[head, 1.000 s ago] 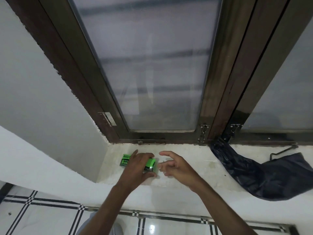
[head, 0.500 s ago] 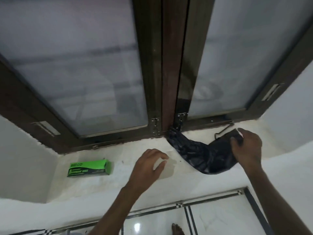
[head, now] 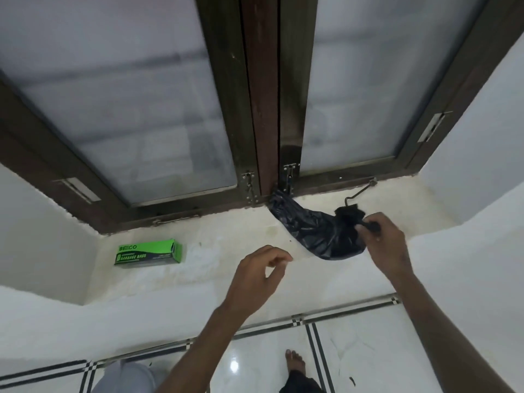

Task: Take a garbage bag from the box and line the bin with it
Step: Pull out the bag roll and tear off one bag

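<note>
Head view, right hand (head: 382, 245) gripping garbage bag (head: 314, 231)

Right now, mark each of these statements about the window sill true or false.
1. The right hand grips the crumpled black plastic garbage bag. True.
2. The left hand holds the green cardboard garbage-bag box. False: the left hand is empty and hangs apart from the box.
3. The box lies on the white stone sill, left of both hands. True.
4. The bag lies wholly free on the sill. False: its far end is tucked in at the foot of the dark wooden window frame.
</note>
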{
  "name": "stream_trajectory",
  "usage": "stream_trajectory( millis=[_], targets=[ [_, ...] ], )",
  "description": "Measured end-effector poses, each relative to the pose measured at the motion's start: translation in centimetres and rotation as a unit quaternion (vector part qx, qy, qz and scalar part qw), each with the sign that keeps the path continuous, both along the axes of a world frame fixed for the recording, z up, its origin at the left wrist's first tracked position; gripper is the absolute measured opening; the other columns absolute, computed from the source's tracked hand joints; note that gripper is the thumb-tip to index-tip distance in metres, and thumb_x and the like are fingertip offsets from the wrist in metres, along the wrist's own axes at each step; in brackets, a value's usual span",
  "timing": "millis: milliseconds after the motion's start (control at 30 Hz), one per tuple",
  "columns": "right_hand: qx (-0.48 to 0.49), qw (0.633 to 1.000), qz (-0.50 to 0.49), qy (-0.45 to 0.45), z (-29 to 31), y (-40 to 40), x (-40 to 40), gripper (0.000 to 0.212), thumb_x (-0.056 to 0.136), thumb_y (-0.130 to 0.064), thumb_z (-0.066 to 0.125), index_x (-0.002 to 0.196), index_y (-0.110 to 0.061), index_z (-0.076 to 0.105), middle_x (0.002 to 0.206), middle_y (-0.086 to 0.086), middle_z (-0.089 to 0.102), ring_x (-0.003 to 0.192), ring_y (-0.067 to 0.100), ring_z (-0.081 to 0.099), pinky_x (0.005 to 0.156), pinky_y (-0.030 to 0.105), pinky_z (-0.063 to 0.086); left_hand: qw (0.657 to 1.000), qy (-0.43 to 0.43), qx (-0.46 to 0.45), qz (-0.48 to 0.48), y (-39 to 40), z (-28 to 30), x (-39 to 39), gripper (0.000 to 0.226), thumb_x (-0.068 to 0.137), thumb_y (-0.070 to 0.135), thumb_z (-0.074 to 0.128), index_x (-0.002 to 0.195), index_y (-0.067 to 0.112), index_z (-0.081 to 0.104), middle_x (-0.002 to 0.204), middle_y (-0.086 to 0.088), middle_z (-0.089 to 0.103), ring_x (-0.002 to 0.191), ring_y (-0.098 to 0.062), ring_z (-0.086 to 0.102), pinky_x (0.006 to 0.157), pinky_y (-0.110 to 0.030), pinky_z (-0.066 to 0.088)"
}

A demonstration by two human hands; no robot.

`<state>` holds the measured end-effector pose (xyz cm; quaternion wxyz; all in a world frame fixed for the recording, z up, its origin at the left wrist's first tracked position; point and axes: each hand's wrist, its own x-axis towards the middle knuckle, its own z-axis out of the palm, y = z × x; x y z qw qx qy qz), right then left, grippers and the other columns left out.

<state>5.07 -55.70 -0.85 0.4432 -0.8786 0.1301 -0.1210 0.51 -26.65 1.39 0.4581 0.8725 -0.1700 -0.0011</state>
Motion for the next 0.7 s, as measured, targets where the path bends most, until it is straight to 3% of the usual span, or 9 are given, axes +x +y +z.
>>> stream_trajectory(
  millis=[33, 100, 233, 367, 500, 633, 700],
  targets=[
    [0.033, 0.999, 0.029, -0.017, 0.6, 2.0, -1.6, 0.015, 0.086, -0.006, 0.074, 0.087, -0.013, 0.061, 0.079, -0.003, 0.066, 0.075, 0.002, 0.060, 0.067, 0.011, 0.044, 1.000, 0.012, -0.017, 0.005, 0.4, 0.1, -0.6, 0.014, 0.095, 0.020, 0.058, 0.101, 0.023, 0.071, 0.099, 0.015, 0.069, 0.093, -0.009, 0.066, 0.083, -0.028, 0.054],
    [0.084, 0.994, 0.075, -0.013, 1.0, 6.3, -5.0, 0.024, 0.082, -0.003, 0.078, 0.081, -0.019, 0.059, 0.076, -0.009, 0.065, 0.071, -0.001, 0.059, 0.067, 0.013, 0.045, 0.998, 0.039, -0.051, 0.014, 1.5, 0.3, -2.2, 0.014, 0.095, 0.023, 0.059, 0.102, 0.022, 0.072, 0.099, 0.014, 0.071, 0.092, -0.010, 0.067, 0.082, -0.027, 0.055],
    [0.153, 0.973, 0.171, 0.011, 0.5, 15.5, -12.3, 0.026, 0.082, -0.004, 0.078, 0.080, -0.022, 0.059, 0.071, -0.011, 0.064, 0.065, 0.009, 0.059, 0.065, 0.022, 0.048, 0.982, 0.148, -0.114, 0.027, 4.7, -0.1, -6.9, 0.019, 0.090, 0.038, 0.066, 0.102, 0.025, 0.072, 0.094, 0.011, 0.073, 0.083, -0.008, 0.069, 0.077, -0.025, 0.056],
    [0.156, 0.959, 0.234, 0.038, -0.5, 23.3, -19.2, 0.026, 0.080, -0.004, 0.080, 0.087, -0.016, 0.059, 0.077, -0.002, 0.067, 0.072, 0.021, 0.064, 0.069, 0.022, 0.053, 0.970, 0.177, -0.140, 0.092, 10.4, -2.7, -13.0, 0.027, 0.085, 0.041, 0.064, 0.092, 0.017, 0.075, 0.082, 0.001, 0.075, 0.080, -0.019, 0.071, 0.078, -0.044, 0.058],
    [0.177, 0.934, 0.290, 0.109, -1.0, 29.4, -24.7, 0.029, 0.079, -0.012, 0.082, 0.096, -0.021, 0.060, 0.088, 0.000, 0.068, 0.084, 0.019, 0.066, 0.074, 0.025, 0.054, 0.952, 0.201, -0.174, 0.153, 17.3, -3.4, -19.9, 0.022, 0.080, 0.031, 0.072, 0.067, 0.018, 0.060, 0.063, 0.001, 0.056, 0.064, -0.015, 0.051, 0.067, -0.036, 0.046],
    [0.243, 0.895, 0.329, 0.174, 0.0, 33.5, -27.9, 0.013, 0.091, -0.024, 0.071, 0.103, -0.019, 0.067, 0.094, -0.003, 0.073, 0.091, 0.012, 0.069, 0.082, 0.024, 0.053, 0.932, 0.216, -0.232, 0.177, 22.0, -2.6, -24.8, 0.027, 0.081, 0.005, 0.076, 0.066, 0.015, 0.056, 0.061, 0.005, 0.056, 0.061, -0.013, 0.054, 0.061, -0.027, 0.048],
    [0.265, 0.881, 0.337, 0.199, 0.5, 34.8, -28.8, 0.015, 0.095, -0.028, 0.067, 0.105, -0.017, 0.069, 0.099, 0.003, 0.074, 0.094, 0.012, 0.070, 0.088, 0.027, 0.054, 0.924, 0.228, -0.252, 0.174, 23.3, -2.4, -26.7, 0.028, 0.083, -0.001, 0.073, 0.067, 0.012, 0.054, 0.058, 0.009, 0.058, 0.057, -0.008, 0.057, 0.057, -0.022, 0.050]
  ],
)
